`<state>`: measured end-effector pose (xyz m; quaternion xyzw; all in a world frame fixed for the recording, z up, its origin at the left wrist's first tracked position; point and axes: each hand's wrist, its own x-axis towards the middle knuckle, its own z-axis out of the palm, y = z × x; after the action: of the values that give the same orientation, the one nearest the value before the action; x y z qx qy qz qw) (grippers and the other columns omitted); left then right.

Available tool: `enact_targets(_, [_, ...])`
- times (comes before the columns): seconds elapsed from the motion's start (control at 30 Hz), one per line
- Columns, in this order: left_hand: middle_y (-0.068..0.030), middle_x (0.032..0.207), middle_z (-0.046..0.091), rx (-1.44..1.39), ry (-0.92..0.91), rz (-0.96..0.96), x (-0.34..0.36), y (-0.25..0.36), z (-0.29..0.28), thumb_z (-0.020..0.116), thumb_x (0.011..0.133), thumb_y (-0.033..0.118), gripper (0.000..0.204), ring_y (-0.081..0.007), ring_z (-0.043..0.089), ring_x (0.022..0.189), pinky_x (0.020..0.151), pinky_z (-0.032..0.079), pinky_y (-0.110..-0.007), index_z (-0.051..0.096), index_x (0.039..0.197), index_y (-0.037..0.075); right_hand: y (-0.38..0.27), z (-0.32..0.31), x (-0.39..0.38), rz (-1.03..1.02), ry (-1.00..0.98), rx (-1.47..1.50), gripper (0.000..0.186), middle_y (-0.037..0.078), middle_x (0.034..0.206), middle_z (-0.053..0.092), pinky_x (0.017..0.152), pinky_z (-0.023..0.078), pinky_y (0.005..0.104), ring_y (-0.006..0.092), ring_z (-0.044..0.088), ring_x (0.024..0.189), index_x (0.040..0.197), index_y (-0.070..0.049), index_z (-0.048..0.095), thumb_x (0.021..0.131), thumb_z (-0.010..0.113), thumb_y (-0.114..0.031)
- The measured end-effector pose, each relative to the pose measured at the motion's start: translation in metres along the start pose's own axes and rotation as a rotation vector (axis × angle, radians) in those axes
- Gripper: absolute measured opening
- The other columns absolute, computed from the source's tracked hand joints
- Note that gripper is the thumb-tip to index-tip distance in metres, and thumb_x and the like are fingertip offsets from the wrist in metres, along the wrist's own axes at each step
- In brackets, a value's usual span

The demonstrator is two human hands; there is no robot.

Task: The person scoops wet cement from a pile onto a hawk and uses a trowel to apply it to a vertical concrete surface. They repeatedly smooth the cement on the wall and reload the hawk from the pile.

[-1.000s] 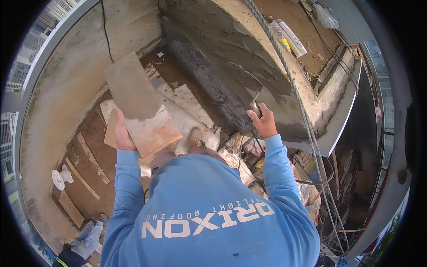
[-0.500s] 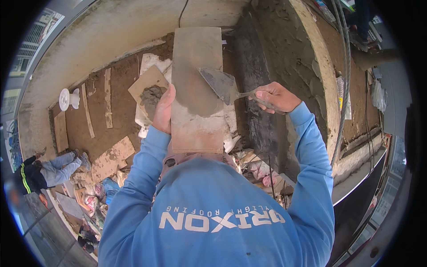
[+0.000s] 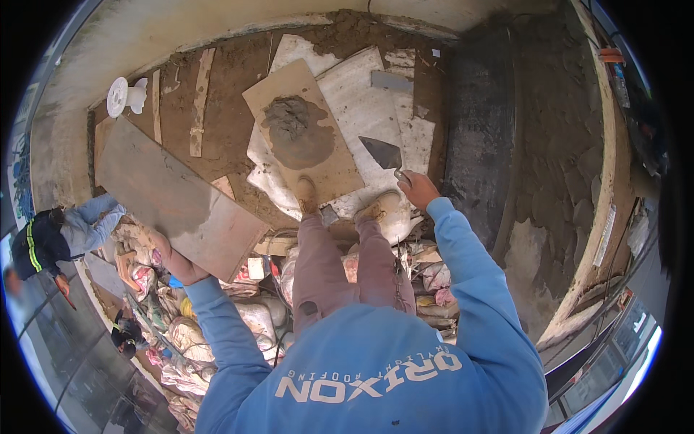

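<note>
Head view: board (image 3: 177,201) swung to centre left, clear of trowel (image 3: 381,152), leaving mortar (image 3: 289,119) at upper centre fully accessible.
Left hand (image 3: 177,257): grip clamped on board, fingers partly hidden.
Right hand (image 3: 419,190): grip closed round trowel handle.

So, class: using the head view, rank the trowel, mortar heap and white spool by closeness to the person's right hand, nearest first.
1. Trowel: held in the right hand.
2. Mortar heap: left, on the floor board.
3. White spool: far left.
</note>
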<state>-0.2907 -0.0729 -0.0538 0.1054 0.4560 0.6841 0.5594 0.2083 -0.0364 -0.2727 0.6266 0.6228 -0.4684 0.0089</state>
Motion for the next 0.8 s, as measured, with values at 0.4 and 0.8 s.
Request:
enact_targets(0.4, [-0.0100,0.144,0.052,0.132,0.417,0.025,0.126,-0.121,-0.222,0.047,0.104,0.044,0.056,-0.0295,0.053,0.126,0.106,0.044,-0.046,0.043,0.145,0.007,0.041,0.310,0.347,0.449,0.052,0.113,0.048,0.033,0.108,0.065,0.093,0.048,0.0548,0.0496,0.060,0.106,0.114,0.002,0.064,0.101,0.046,-0.041])
enact_targets(0.8, [-0.0128,0.143,0.052,0.156,0.563,-0.201,0.075,-0.143,-0.321,0.045,0.103,0.049,0.062,-0.0318,0.054,0.125,0.106,0.044,-0.049,0.040,0.147,0.005,-0.042,0.417,0.539,0.287,0.105,0.447,0.047,0.020,0.075,0.064,0.068,0.049,0.0470,0.0351,0.063,0.070,0.095,0.003,0.065,0.102,0.049,-0.041])
